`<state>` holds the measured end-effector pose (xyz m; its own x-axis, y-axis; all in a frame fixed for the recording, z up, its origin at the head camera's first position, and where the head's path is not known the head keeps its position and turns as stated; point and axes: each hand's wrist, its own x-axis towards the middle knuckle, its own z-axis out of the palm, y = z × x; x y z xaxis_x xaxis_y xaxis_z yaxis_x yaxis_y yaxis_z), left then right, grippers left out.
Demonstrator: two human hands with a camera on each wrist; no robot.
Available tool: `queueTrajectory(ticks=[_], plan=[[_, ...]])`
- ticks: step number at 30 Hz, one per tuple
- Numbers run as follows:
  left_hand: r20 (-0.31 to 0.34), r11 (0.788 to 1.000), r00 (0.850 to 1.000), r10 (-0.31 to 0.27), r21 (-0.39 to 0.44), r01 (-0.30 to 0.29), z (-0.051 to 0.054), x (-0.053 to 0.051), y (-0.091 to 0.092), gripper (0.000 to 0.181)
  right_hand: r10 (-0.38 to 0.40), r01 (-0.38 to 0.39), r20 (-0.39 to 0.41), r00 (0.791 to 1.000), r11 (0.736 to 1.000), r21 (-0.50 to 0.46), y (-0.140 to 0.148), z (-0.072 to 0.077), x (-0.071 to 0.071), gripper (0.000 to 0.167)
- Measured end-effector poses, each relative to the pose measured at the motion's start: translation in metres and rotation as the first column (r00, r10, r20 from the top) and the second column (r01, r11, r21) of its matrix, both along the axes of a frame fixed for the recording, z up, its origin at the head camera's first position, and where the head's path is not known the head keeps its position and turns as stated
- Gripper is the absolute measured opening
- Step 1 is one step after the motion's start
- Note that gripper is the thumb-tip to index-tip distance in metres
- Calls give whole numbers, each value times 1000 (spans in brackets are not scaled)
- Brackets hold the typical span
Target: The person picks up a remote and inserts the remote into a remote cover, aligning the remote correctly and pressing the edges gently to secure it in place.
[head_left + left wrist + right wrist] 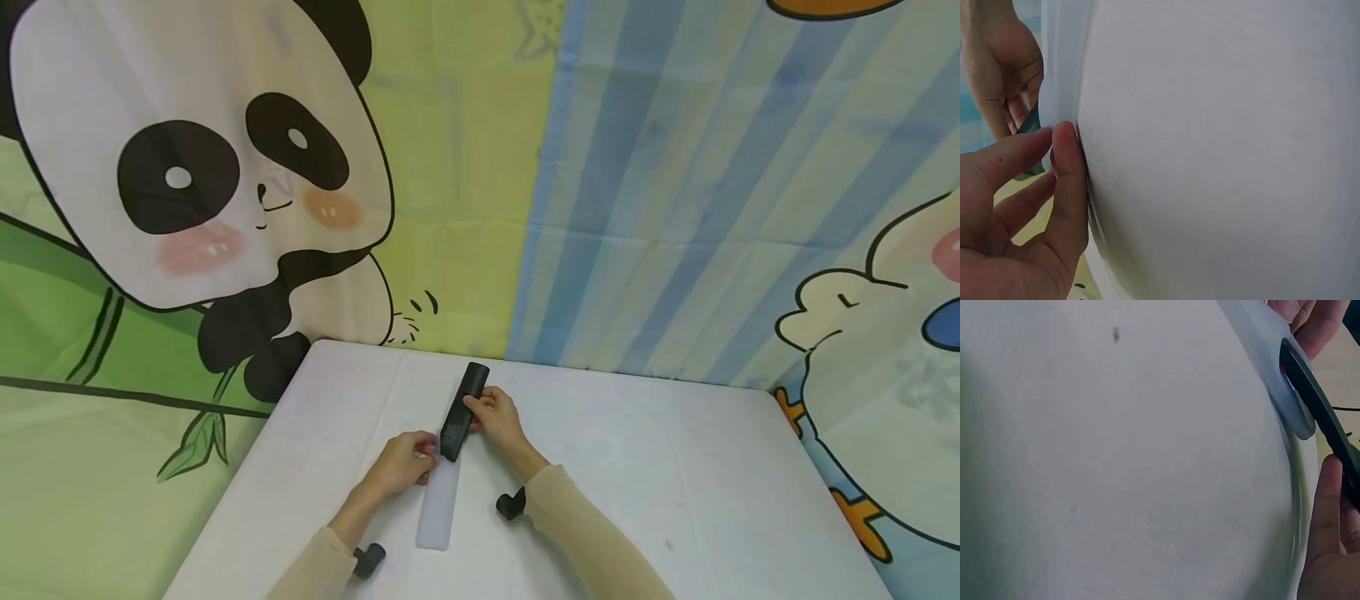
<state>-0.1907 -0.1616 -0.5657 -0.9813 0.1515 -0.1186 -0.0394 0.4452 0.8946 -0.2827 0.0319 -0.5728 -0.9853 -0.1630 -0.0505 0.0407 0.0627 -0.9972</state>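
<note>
A long black remote control (463, 408) slants over the white table, its lower end overlapping the top of a flat translucent sleeve (437, 512). My right hand (498, 418) grips the remote from the right side, thumb on top and fingers underneath. In the right wrist view the remote (1319, 400) shows edge-on, its tip at the opening of the sleeve (1291, 412). Thumb and forefinger of my left hand (403, 463) pinch the sleeve's left edge near its upper end. The left wrist view shows this pinch on the pale sleeve (1063, 69) close up.
Both hands work above a white table (645, 483). A fabric backdrop with a cartoon panda (315, 217) rises behind and to the left, and a striped blue curtain print (675, 208) stands behind on the right. Black wrist devices show beside both sleeves.
</note>
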Motion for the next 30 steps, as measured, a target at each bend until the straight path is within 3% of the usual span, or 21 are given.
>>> queueTrajectory(ticks=[8, 15, 18, 22, 30], plan=[[-55, 998, 998, 22, -60, -25, 2, 1, 4, 44, 24, -24, 24, 999, 1000, 12, -2, 0, 3, 35], [-90, 994, 993, 74, -75, -81, 6, 2, 5, 35, 13, -11, 37, 999, 999, -43, 3, 1, 6, 37], [-94, 991, 987, 130, -21, -133, 9, 1, 7, 29, 23, -21, 22, 999, 995, -94, 7, 6, 8, 41], [-44, 976, 981, 191, 113, -185, 10, 1, 10, 27, 45, -45, -3, 999, 989, -142, 14, 16, 14, 42], [108, 909, 980, 166, 369, -194, 14, 1, 21, 40, 33, -37, -25, 999, 984, -177, 33, 36, 24, 37]])
